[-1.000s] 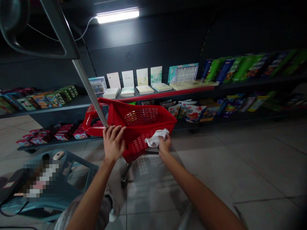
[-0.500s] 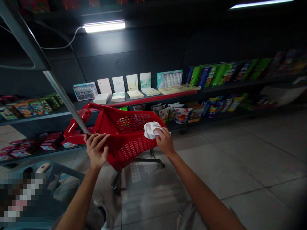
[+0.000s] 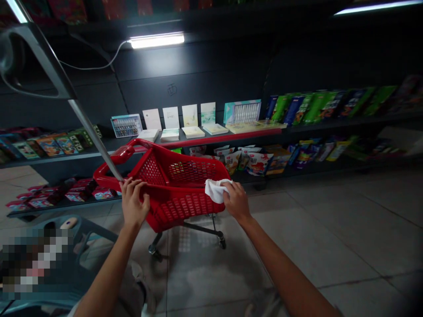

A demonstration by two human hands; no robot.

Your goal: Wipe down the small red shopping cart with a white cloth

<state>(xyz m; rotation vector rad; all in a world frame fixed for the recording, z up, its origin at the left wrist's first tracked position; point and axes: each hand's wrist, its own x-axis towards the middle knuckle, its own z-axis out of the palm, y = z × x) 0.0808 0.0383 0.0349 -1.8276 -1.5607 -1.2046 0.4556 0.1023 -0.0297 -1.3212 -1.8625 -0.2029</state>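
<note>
A small red plastic shopping cart (image 3: 185, 207) with mesh sides stands in front of me. My left hand (image 3: 135, 200) is closed over its near rim by the handle end, the fingers hooked over the edge. In my right hand (image 3: 236, 200) is a crumpled white cloth (image 3: 216, 190), pressed against the top rim at the cart's far right end. Just above my left fingers, a silver pole (image 3: 94, 136) with a grey grip rises to the upper left. Whether the pole is fixed to the cart I cannot tell.
Behind the cart runs a dark shelf with a red edge (image 3: 218, 140), holding books (image 3: 193, 132), snack bags (image 3: 259, 163) and green packs (image 3: 315, 108). A grey-blue cart or stool-like frame (image 3: 74, 226) stands lower left. Grey tiled floor (image 3: 313, 220) lies to the right.
My right hand and the cloth have shifted slightly right and down at the cart's end. The left hand keeps its place on the rim. The view has turned a little left.
</note>
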